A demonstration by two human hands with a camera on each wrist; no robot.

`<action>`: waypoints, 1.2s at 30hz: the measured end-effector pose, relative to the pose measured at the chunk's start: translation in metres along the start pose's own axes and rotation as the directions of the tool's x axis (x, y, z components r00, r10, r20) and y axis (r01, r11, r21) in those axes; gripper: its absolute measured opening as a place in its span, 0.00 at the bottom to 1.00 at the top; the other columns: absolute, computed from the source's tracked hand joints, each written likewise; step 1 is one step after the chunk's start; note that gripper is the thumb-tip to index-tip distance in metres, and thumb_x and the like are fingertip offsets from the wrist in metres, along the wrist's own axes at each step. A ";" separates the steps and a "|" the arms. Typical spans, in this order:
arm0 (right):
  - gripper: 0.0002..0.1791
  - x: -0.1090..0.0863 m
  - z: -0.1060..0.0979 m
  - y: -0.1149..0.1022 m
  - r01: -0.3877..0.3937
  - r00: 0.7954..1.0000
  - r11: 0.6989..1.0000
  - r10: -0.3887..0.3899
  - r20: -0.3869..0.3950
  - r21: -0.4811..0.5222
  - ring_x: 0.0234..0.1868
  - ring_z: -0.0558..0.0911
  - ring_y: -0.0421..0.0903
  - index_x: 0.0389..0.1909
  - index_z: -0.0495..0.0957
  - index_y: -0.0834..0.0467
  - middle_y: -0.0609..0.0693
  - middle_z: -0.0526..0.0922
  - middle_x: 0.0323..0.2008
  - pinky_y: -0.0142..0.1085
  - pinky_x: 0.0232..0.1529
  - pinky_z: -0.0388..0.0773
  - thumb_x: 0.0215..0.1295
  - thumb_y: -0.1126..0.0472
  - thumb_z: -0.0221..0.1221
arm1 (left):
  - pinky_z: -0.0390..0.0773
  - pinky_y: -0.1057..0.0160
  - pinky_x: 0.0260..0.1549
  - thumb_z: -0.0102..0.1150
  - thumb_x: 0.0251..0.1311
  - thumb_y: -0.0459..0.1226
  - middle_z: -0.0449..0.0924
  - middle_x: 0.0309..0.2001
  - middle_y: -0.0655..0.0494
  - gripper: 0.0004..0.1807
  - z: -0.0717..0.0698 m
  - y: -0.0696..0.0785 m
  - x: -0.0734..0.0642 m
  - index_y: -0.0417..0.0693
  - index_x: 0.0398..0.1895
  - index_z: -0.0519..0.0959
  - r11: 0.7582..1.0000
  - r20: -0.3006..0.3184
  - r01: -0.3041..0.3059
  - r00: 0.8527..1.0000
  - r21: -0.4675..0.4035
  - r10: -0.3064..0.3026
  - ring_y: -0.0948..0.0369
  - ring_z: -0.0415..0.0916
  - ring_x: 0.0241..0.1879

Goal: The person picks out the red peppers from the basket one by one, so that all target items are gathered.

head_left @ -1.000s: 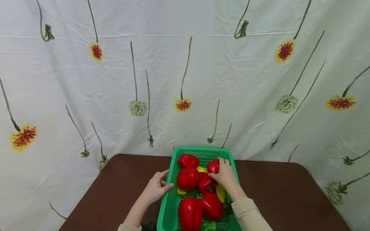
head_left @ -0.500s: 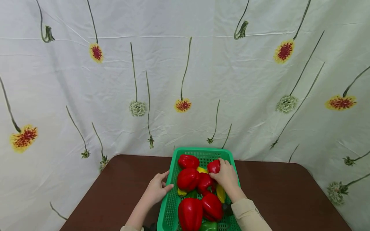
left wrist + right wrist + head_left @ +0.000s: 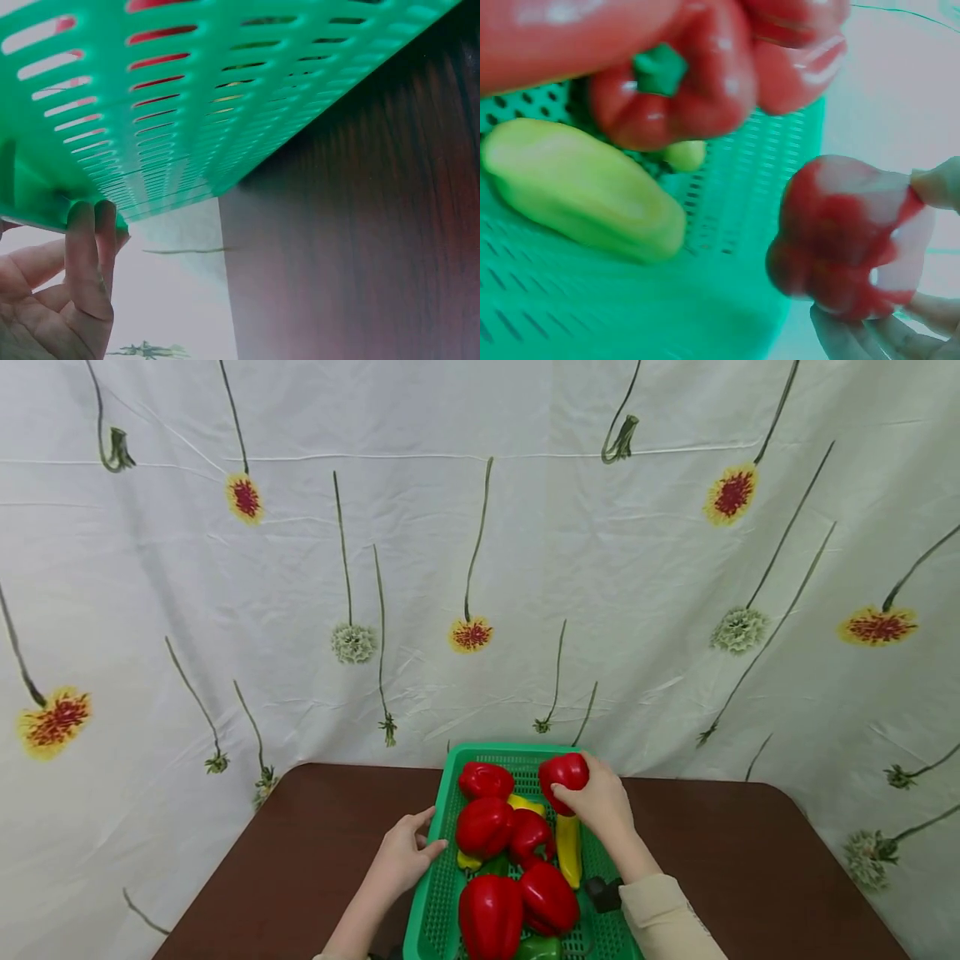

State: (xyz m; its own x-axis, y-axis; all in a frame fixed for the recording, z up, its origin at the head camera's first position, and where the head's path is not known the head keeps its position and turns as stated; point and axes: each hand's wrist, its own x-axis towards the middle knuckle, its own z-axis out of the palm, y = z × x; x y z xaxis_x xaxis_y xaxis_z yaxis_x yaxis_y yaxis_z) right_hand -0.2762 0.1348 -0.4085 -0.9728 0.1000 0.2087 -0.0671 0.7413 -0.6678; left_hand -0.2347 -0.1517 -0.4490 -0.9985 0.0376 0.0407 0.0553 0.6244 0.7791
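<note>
My right hand (image 3: 603,797) holds a red bell pepper (image 3: 564,777) above the far right part of a green plastic basket (image 3: 422,893). In the right wrist view the held bell pepper (image 3: 847,232) sits between thumb and fingers, apart from the others. My left hand (image 3: 401,856) grips the basket's left rim, thumb over the top; the left wrist view has its fingers (image 3: 88,262) against the rim from outside. Several red bell peppers (image 3: 491,914) lie in the basket. A long yellow pepper (image 3: 568,852) lies along its right side, below the lifted one.
A green pepper (image 3: 538,948) lies at the basket's near end, partly cut off by the frame. More yellow shows under the red peppers. The basket stands on a dark brown table (image 3: 720,852), with a flower-printed white cloth (image 3: 420,568) hanging behind.
My right hand has lifted the red bell pepper up and slightly right, uncovering more of the long yellow pepper. The left hand stays at the rim.
</note>
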 end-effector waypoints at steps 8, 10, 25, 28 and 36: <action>0.40 0.003 -0.036 0.013 -0.114 0.993 0.964 0.114 0.013 0.241 0.55 0.75 0.62 0.72 0.61 0.63 0.65 0.71 0.64 0.51 0.49 0.82 0.64 0.49 0.62 | 0.81 0.60 0.32 0.68 0.57 0.34 0.80 0.49 0.43 0.30 0.000 0.000 -0.004 0.35 0.64 0.74 1.000 -0.062 0.002 0.998 0.013 -0.001 0.56 0.81 0.39; 0.40 0.003 -0.045 0.020 -0.145 0.989 0.950 0.145 0.020 0.275 0.57 0.74 0.62 0.73 0.59 0.62 0.65 0.69 0.66 0.51 0.51 0.81 0.65 0.49 0.61 | 0.82 0.60 0.32 0.69 0.56 0.33 0.81 0.48 0.44 0.30 0.000 0.000 -0.004 0.35 0.63 0.75 1.000 -0.076 0.001 0.997 0.016 0.001 0.55 0.81 0.39; 0.44 -0.006 -0.061 0.103 -0.380 0.922 0.822 0.375 0.098 0.425 0.65 0.66 0.65 0.76 0.49 0.68 0.71 0.58 0.71 0.54 0.64 0.72 0.72 0.44 0.52 | 0.79 0.63 0.30 0.69 0.56 0.33 0.82 0.47 0.44 0.28 0.000 -0.002 -0.003 0.36 0.61 0.77 0.999 -0.086 -0.006 0.996 0.033 0.009 0.59 0.79 0.37; 0.44 -0.010 -0.056 0.118 -0.409 0.909 0.803 0.399 0.119 0.433 0.65 0.67 0.68 0.75 0.49 0.69 0.73 0.55 0.72 0.55 0.65 0.70 0.72 0.43 0.51 | 0.78 0.62 0.30 0.69 0.56 0.33 0.81 0.48 0.43 0.28 0.000 -0.002 -0.004 0.36 0.61 0.77 0.999 -0.082 -0.005 0.997 0.037 0.008 0.59 0.78 0.37; 0.45 -0.017 -0.046 0.151 -0.458 0.887 0.748 0.415 0.201 0.480 0.64 0.70 0.68 0.73 0.50 0.73 0.76 0.55 0.70 0.44 0.56 0.78 0.72 0.43 0.52 | 0.77 0.64 0.29 0.68 0.56 0.33 0.81 0.49 0.43 0.28 0.003 -0.001 -0.004 0.36 0.62 0.76 0.999 -0.077 -0.018 0.997 0.028 0.020 0.59 0.78 0.36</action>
State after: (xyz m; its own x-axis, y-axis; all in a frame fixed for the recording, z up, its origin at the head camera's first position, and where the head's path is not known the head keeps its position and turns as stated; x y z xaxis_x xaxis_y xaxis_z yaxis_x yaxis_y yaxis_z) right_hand -0.2592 0.2757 -0.4803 -0.9357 0.2627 -0.2354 0.2893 0.1900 -0.9382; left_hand -0.2307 -0.1504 -0.4515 -0.9945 -0.0100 0.1045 0.0734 0.6451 0.7605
